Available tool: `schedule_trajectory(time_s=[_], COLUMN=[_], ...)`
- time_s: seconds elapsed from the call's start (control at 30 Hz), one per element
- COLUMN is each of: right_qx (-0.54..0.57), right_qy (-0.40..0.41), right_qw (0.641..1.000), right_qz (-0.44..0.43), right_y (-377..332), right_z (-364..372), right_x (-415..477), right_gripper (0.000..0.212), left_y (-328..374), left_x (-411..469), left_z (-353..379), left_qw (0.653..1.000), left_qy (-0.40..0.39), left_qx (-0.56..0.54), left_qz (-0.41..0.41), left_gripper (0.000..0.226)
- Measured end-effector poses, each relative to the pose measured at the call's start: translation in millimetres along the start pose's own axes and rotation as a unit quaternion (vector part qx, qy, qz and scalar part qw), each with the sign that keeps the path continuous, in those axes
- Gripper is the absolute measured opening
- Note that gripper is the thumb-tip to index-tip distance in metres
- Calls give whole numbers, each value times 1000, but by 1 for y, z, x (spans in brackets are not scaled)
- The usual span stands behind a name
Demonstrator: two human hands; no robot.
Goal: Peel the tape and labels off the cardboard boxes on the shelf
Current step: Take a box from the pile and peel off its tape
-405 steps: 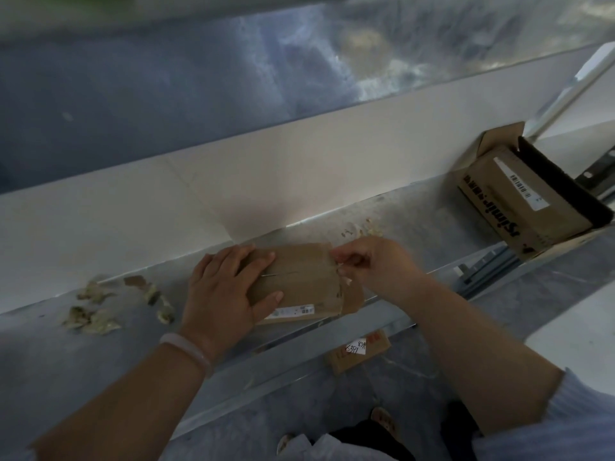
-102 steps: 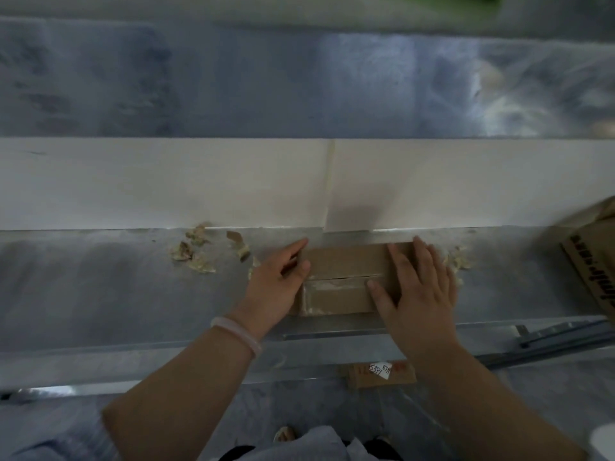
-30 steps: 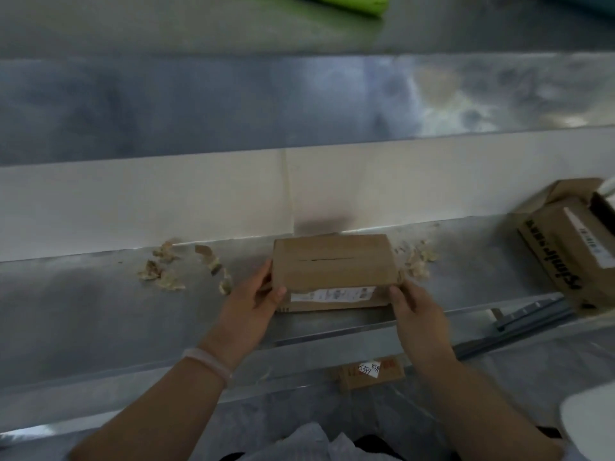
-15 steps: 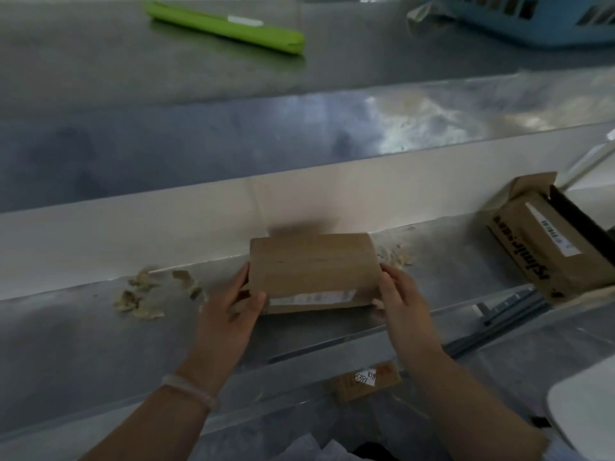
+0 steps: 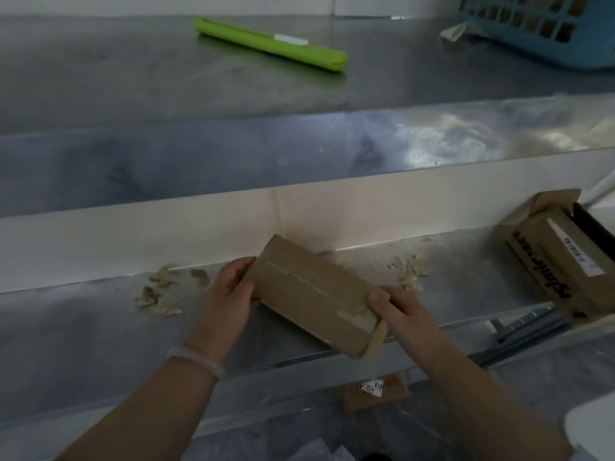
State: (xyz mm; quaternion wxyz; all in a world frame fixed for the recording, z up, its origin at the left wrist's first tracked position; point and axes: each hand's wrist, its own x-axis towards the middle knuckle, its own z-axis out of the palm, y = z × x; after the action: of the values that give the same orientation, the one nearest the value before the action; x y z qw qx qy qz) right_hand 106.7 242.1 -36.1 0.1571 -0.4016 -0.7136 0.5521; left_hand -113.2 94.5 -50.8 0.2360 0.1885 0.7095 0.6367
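I hold a small brown cardboard box [image 5: 309, 291] over the metal shelf [image 5: 83, 324], turned at a slant with its right end nearer me. My left hand [image 5: 233, 291] grips its far left end. My right hand [image 5: 396, 311] grips the near right end, thumb on top. A whitish patch of tape residue [image 5: 356, 317] shows on the top face by my right thumb, and a seam runs along the box. A loose flap sticks out at the right end.
Peeled scraps lie on the shelf at left [image 5: 156, 294] and right [image 5: 409, 271]. A larger open printed box [image 5: 562, 257] sits at the far right. On the upper shelf lie a green tool [image 5: 269, 44] and a blue basket [image 5: 542, 24]. A labelled cardboard piece [image 5: 376, 390] lies below.
I have lifted and turned the box from square-on to a slant; the labelled front face no longer shows. My view has tilted upward, revealing more of the upper shelf.
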Motion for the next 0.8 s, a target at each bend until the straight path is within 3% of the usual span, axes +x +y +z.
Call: schedule_trajectory(time_s=[0.13, 0.2, 0.33, 0.43, 0.47, 0.53, 0.6, 0.67, 0.73, 0.8], right_qx=[-10, -39, -6, 54, 71, 79, 50, 66, 98, 95], right_qy=[-101, -142, -77, -64, -66, -56, -36, -40, -35, 29], right_qw=[994, 989, 997, 996, 995, 994, 995, 993, 991, 990], right_qz=[36, 30, -8, -12, -19, -43, -83, -93, -89, -101], right_y=[-7, -7, -1, 7, 8, 11, 12, 11, 7, 2], right_z=[6, 15, 41, 57, 61, 65, 66, 66, 65, 58], right_x=[0, -1, -5, -12, -16, -23, -28, -29, -30, -26], right_gripper=[31, 44, 47, 54, 55, 55, 55, 51, 34, 18], left_y=[7, 11, 11, 12, 11, 17, 25, 30, 33, 37], left_x=[7, 3, -20, -44, -49, -55, -55, -53, -49, -44], left_z=[5, 14, 31, 39, 39, 34, 26, 17, 8, 0], left_qw=[998, 996, 990, 992, 988, 969, 942, 897, 855, 818], left_qy=[-19, 1, 92, 11, -10, -42, -74, -107, -149, -206], left_qx=[62, 89, 104, 117, 153, 239, 327, 426, 490, 524], left_qz=[12, 22, -18, -36, -33, -34, -5, 43, 82, 121], left_gripper=[24, 31, 50, 67, 83, 116, 131, 129, 122, 120])
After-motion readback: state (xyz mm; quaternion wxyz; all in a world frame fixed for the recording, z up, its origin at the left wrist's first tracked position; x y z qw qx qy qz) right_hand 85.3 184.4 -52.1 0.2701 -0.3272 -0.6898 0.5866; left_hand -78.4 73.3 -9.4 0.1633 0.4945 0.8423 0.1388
